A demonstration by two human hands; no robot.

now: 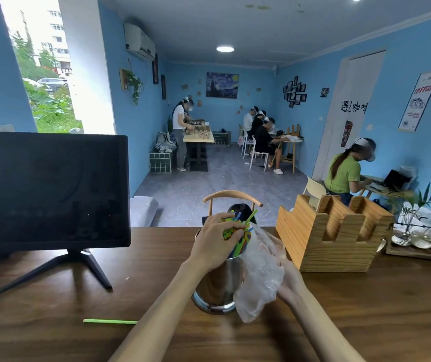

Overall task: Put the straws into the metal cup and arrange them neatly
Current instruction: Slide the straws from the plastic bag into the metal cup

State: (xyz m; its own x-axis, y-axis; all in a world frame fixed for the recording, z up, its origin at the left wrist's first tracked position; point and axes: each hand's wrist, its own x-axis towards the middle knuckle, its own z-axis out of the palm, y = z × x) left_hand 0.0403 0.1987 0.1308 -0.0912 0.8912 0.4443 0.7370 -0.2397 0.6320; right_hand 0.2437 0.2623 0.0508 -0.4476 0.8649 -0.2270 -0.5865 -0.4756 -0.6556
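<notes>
Head view: left hand (215,240) fingers (231,235) apparently grip straws (237,231).

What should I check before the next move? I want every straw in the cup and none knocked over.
1. Shiny metal cup upright on the brown wooden table: ok.
2. Bundle of coloured plastic straws standing in the cup, gripped at the top by the left hand: ok.
3. Straws level and neat: not ok; a green one sticks out at an angle.
4. All straws in the cup: not ok; a single green straw lies on the table, apart from the cup.
5. Crumpled clear plastic bag held by the right hand, empty: cannot tell.
</notes>
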